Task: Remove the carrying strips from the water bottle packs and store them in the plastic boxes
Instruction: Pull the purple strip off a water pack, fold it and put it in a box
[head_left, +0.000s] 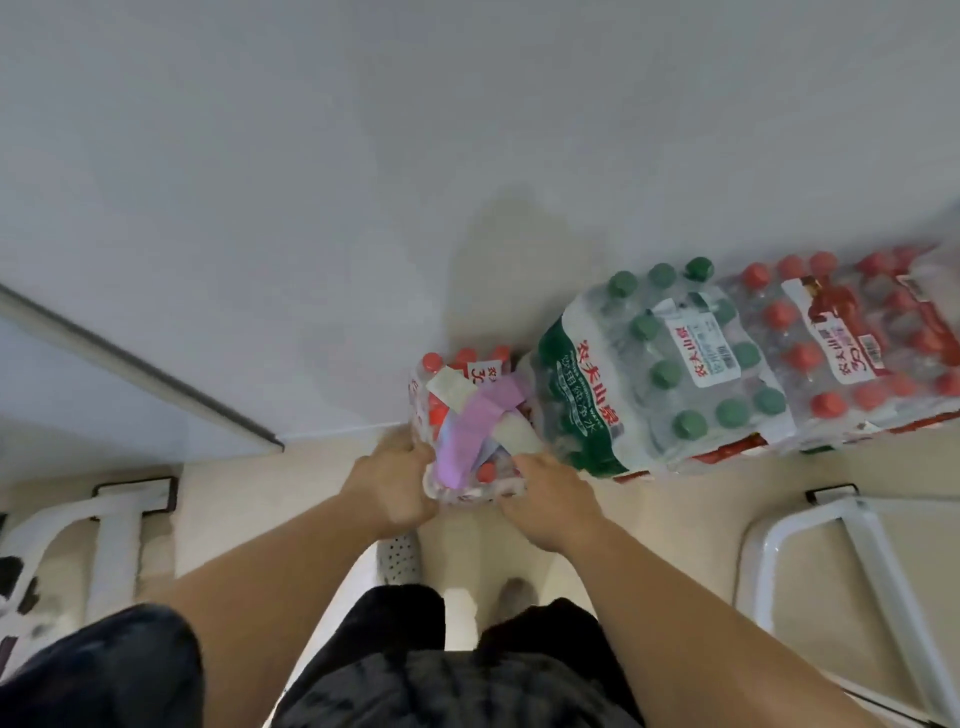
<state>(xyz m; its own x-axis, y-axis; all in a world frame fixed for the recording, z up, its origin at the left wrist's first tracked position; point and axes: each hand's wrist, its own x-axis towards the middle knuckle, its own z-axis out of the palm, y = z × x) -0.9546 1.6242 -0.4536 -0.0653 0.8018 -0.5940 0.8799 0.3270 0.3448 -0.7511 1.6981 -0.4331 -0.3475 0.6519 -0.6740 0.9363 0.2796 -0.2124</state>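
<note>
A small red-capped pack is gripped at its near corners by the left hand and right hand — wall behind, green-capped pack touching right — open floor lower left.

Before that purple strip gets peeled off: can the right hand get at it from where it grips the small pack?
Probably yes. The right hand holds the small red-capped pack just beside the purple strip, which lies uncovered on top; the left hand grips the other side.
</note>
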